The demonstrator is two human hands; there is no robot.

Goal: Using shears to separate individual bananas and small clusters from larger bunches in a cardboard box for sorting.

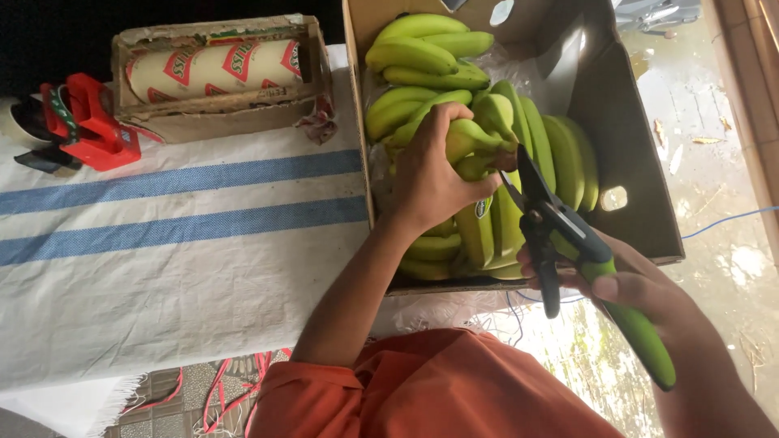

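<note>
Here, at frame centre, the left hand [426,182] clamps a green banana bunch [479,142] inside the cardboard box [641,162]. Lower right, the right hand [641,292] grips green-handled shears [568,243], blades at the bunch's stem.

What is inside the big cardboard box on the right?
The cardboard box holds bunches of green bananas. The left hand grips one bunch while the right hand brings green-handled shears to its stem. The box floor is covered by fruit.
</note>
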